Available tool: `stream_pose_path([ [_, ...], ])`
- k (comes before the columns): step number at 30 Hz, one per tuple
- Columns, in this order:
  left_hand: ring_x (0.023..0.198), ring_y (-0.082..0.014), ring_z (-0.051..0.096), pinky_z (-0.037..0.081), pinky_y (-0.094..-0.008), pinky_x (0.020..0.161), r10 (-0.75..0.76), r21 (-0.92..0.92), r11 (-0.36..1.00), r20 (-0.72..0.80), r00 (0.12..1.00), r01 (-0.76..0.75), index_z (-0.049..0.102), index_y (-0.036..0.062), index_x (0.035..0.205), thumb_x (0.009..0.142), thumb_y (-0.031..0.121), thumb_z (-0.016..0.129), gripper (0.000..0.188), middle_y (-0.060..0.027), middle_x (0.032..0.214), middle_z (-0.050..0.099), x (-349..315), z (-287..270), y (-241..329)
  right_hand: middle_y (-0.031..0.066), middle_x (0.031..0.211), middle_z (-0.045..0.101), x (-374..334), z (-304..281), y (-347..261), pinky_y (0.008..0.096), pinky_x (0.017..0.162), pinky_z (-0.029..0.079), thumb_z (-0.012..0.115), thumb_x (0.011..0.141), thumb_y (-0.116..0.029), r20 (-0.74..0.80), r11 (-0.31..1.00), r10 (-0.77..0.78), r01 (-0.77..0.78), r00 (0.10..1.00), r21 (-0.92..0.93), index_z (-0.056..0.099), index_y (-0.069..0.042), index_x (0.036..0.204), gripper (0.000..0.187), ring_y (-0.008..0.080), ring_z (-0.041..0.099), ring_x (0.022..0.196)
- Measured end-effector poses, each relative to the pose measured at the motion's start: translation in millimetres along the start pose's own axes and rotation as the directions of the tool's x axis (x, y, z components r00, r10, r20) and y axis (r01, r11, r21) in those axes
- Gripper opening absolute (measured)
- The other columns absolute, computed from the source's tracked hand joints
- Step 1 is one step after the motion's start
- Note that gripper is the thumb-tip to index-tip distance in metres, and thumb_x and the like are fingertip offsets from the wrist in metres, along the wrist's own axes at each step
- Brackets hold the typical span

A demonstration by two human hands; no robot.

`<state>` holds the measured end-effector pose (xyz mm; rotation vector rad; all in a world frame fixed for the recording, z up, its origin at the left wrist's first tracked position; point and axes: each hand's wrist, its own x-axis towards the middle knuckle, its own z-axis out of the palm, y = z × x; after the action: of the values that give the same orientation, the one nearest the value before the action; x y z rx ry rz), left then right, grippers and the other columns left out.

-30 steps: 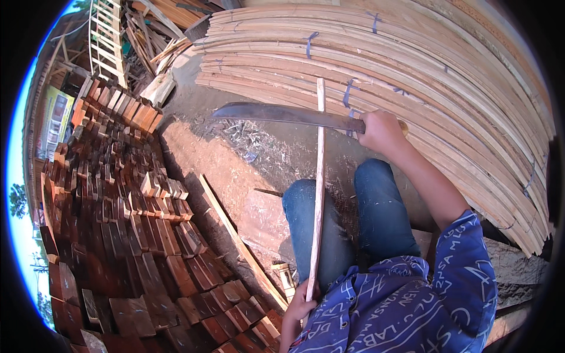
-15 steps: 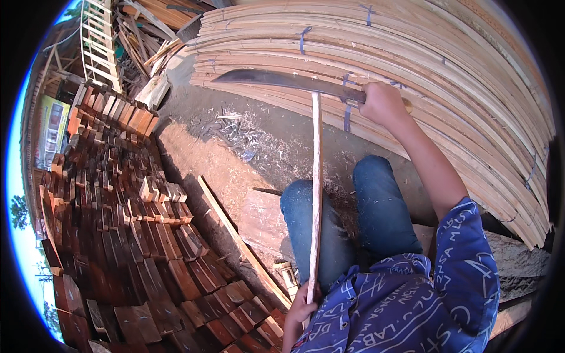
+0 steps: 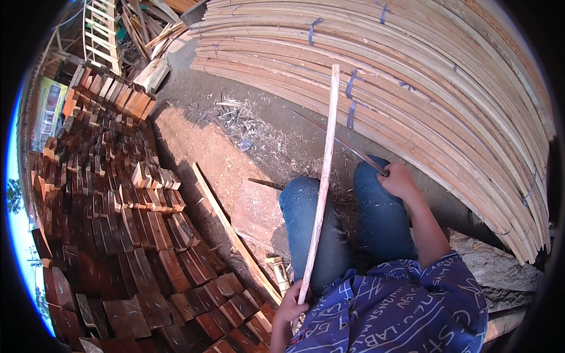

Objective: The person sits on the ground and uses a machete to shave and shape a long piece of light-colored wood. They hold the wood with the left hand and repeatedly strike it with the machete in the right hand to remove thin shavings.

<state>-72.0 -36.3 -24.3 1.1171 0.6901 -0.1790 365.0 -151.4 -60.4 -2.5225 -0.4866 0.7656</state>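
One pale wooden stick (image 3: pixel 324 173), left hand (image 3: pixel 289 306), fingers clamped on it, one slim metal blade (image 3: pixel 356 150) (nearly edge-on), right hand (image 3: pixel 401 180), fingers clamped on its end

Block stack (image 3: pixel 141 226) left; strip bundles (image 3: pixel 412 100) ahead, right; stick (image 3: pixel 322 182) over left thigh (image 3: pixel 334 241); shavings (image 3: pixel 238 117) on ground (image 3: pixel 182 132) between.

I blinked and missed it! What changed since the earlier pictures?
The right grip drew the long, dark metal knife back near the blue-trousered right knee, blade nearly edge-on. The long, pale wooden stick swung its far end right. Nothing was let go: the left grip still holds the stick; the tied, pale wooden slats stayed put.
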Motion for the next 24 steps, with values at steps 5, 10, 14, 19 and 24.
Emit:
stream_pose_path([
  [5, 0.090, -0.0109, 0.057, 0.046, -0.0269, 0.083, 0.039, 0.243, 0.970, -0.255, 0.966, 0.025, 0.056, 0.0006, 0.118, 0.064, -0.001, 0.064, 0.054, -0.0009, 0.097, 0.062, -9, 17, 20, 0.0122, 0.068, 0.063, 4, 2, 14, 0.0347, 0.057, 0.049, 0.075, 0.078, -0.027, 0.026, 0.965, -0.021, 0.013, 0.999, 0.263, 0.066, 0.002, 0.080, 0.031, 0.0214, 0.060, 0.060],
  [10, 0.082, -0.0400, 0.068, 0.053, -0.0410, 0.073, 0.164, 0.595, 0.801, -0.322, 0.932, 0.065, 0.054, 0.0042, 0.102, 0.062, 0.012, 0.072, 0.045, -0.0222, 0.083, 0.067, 4, 19, 26, -0.0028, 0.056, 0.048, -8, -10, 25, 0.0241, 0.041, 0.034, 0.074, 0.085, -0.028, 0.166, 0.757, 0.073, -0.163, 0.983, 0.633, 0.055, -0.008, 0.075, 0.029, 0.0067, 0.044, 0.045],
  [14, 0.086, -0.0407, 0.068, 0.054, -0.0419, 0.075, 0.196, 0.632, 0.772, -0.327, 0.925, 0.060, 0.052, 0.0046, 0.106, 0.063, 0.012, 0.072, 0.048, -0.0222, 0.086, 0.067, 9, 20, 23, -0.0002, 0.055, 0.050, -28, -3, 52, 0.0253, 0.042, 0.036, 0.077, 0.083, -0.029, 0.103, 0.728, 0.024, -0.088, 0.994, 0.679, 0.057, -0.004, 0.074, 0.033, 0.0083, 0.048, 0.045],
  [19, 0.086, -0.0425, 0.067, 0.053, -0.0428, 0.073, 0.182, 0.635, 0.770, -0.300, 0.936, 0.054, 0.049, 0.0051, 0.103, 0.063, 0.013, 0.073, 0.047, -0.0222, 0.084, 0.066, 10, 16, 24, -0.0011, 0.054, 0.050, -58, -7, 61, 0.0260, 0.040, 0.036, 0.075, 0.085, -0.015, -0.094, 0.741, 0.116, -0.023, 0.989, 0.671, 0.052, -0.008, 0.071, 0.028, 0.0083, 0.048, 0.044],
  [24, 0.087, -0.0375, 0.068, 0.052, -0.0377, 0.075, 0.183, 0.629, 0.777, -0.215, 0.959, -0.007, 0.050, 0.0056, 0.106, 0.063, 0.008, 0.073, 0.049, -0.0191, 0.087, 0.066, 9, 9, 27, -0.0014, 0.053, 0.049, -63, -19, 66, 0.0260, 0.040, 0.036, 0.073, 0.085, -0.009, -0.190, 0.617, -0.003, 0.151, 0.982, 0.772, 0.048, -0.009, 0.070, 0.030, 0.0085, 0.047, 0.044],
])
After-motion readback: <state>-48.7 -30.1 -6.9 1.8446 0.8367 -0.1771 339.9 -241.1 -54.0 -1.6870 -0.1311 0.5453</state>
